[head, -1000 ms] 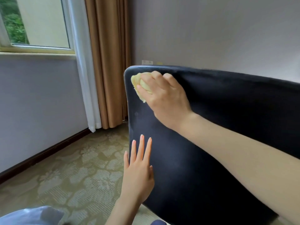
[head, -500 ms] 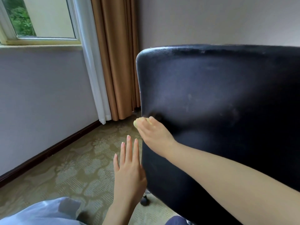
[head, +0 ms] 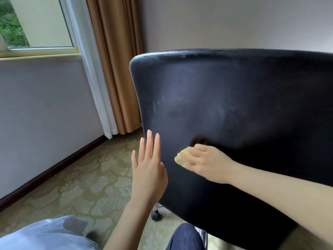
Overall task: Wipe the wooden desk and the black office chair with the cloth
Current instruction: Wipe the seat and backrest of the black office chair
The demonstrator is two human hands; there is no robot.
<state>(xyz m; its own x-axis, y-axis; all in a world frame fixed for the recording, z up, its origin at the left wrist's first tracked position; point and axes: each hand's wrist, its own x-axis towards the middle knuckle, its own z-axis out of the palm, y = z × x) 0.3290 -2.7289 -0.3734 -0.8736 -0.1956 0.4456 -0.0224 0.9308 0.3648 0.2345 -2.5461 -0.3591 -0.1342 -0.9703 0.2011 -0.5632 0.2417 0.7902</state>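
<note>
The back of the black office chair [head: 234, 98] fills the right half of the view, its leather dusty and streaked. My right hand [head: 207, 162] presses a bunched yellow cloth [head: 180, 158] against the lower left part of the backrest; only the cloth's edge shows past my fingers. My left hand [head: 148, 168] is flat, fingers straight and together, against the backrest's left edge, holding nothing. The wooden desk is out of view.
A chair caster [head: 155, 214] stands on the patterned carpet [head: 72, 181] below the backrest. Tan curtains [head: 117, 65] and a white sheer hang in the corner by the window [head: 36, 24]. A dark baseboard runs along the left wall. My clothing shows at the bottom.
My right hand slid the cloth down from the backrest's top left corner to its lower part, then a little rightward. My left hand stayed by the left edge.
</note>
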